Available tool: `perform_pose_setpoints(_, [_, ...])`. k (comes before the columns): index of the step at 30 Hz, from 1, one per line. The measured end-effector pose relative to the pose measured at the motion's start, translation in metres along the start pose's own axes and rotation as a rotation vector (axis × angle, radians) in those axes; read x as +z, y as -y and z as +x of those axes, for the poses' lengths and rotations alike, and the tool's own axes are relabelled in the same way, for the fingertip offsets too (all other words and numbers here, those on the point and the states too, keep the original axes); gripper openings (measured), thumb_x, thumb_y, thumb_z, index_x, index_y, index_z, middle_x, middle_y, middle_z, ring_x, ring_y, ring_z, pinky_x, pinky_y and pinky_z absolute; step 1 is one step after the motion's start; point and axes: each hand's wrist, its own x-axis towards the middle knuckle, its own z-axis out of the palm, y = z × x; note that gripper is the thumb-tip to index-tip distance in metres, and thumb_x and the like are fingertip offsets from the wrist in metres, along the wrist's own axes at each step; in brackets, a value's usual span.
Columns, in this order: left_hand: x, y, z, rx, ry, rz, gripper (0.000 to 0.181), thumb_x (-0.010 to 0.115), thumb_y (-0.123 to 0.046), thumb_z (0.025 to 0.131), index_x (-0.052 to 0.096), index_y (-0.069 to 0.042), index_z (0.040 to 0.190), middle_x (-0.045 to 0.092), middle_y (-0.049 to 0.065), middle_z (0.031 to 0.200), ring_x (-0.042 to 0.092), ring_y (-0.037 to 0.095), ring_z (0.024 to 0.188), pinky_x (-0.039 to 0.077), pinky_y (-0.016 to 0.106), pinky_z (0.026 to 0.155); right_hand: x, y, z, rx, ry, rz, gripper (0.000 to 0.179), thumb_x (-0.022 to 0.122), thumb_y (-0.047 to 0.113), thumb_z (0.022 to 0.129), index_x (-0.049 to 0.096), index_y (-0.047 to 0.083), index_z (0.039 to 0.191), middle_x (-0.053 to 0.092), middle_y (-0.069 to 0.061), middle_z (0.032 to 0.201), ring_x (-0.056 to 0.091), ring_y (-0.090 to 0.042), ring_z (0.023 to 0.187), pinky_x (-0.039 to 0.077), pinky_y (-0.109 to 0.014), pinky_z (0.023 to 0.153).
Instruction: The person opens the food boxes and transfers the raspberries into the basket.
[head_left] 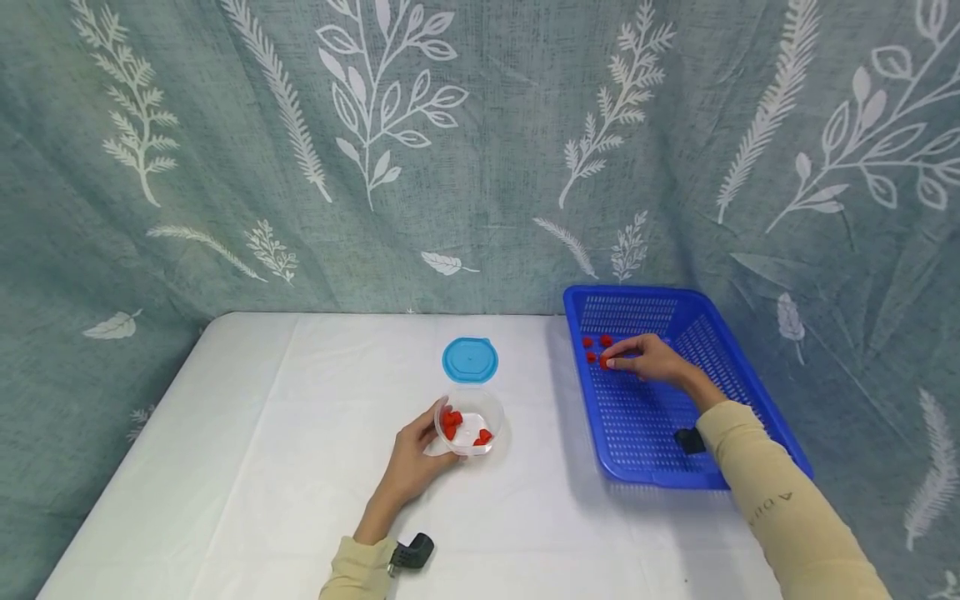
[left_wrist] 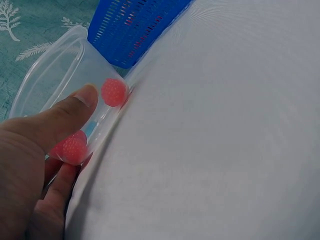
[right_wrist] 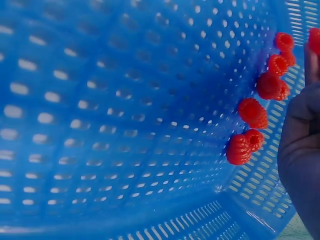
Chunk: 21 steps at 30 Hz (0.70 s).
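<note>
My left hand [head_left: 412, 460] grips a clear round plastic tub [head_left: 492, 410] by its side, thumb near the front and fingers round the left. Inside the tub lie several red raspberries [head_left: 451, 422], which show through its wall in the left wrist view. Over at the right, my right hand [head_left: 654, 363] reaches into a blue perforated basket [head_left: 589, 407]. Its thumb and fingers pinch a raspberry [right_wrist: 314, 41], partly cut off by the right wrist view's edge. More loose raspberries [right_wrist: 252, 111] sit along the basket's wall, close beside that hand.
A round blue lid [head_left: 470, 360] lies flat on the white-covered table [head_left: 300, 467], just behind the tub. Behind the table hangs a green leaf-patterned cloth [head_left: 495, 167]. The basket's raised rim [head_left: 663, 479] stands between the two hands' work areas.
</note>
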Motion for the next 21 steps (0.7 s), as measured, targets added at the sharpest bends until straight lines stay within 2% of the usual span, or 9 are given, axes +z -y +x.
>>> perform_pose_setpoints(4, [0.000, 0.000, 0.001, 0.008, 0.003, 0.002, 0.090, 0.088, -0.002, 0.075, 0.046, -0.012, 0.154, 0.054, 0.014, 0.150, 0.053, 0.030, 0.138, 0.046, 0.036, 0.111, 0.002, -0.005, 0.005, 0.008, 0.042, -0.026, 0.032, 0.076, 0.016, 0.092, 0.073, -0.004, 0.117, 0.073, 0.002, 0.092, 0.037, -0.002, 0.052, 0.038, -0.020, 0.048])
perform_pose_setpoints(10, [0.000, -0.002, -0.001, 0.000, 0.000, 0.025, 0.089, 0.089, -0.006, 0.076, 0.046, -0.015, 0.154, 0.054, 0.012, 0.150, 0.052, 0.029, 0.138, 0.046, 0.036, 0.111, 0.007, -0.009, 0.007, -0.016, 0.107, -0.058, 0.031, 0.078, 0.013, 0.089, 0.074, -0.004, 0.115, 0.075, -0.005, 0.105, 0.036, 0.000, 0.052, 0.036, -0.019, 0.047])
perform_pose_setpoints(17, [-0.001, -0.003, -0.001, 0.007, -0.001, 0.017, 0.090, 0.089, -0.004, 0.075, 0.046, -0.013, 0.154, 0.054, 0.013, 0.150, 0.051, 0.029, 0.139, 0.045, 0.035, 0.111, 0.011, -0.014, 0.011, -0.021, 0.123, -0.060, 0.025, 0.076, 0.010, 0.090, 0.075, -0.006, 0.110, 0.071, 0.003, 0.086, 0.033, -0.001, 0.045, 0.032, -0.018, 0.043])
perform_pose_setpoints(21, [-0.001, -0.003, -0.001, 0.005, -0.001, 0.009, 0.089, 0.088, -0.004, 0.076, 0.046, -0.013, 0.154, 0.053, 0.012, 0.151, 0.051, 0.029, 0.140, 0.045, 0.035, 0.112, 0.013, -0.015, 0.012, -0.021, 0.110, -0.075, 0.024, 0.076, 0.008, 0.090, 0.076, -0.006, 0.109, 0.069, 0.004, 0.081, 0.032, -0.002, 0.044, 0.031, -0.018, 0.043])
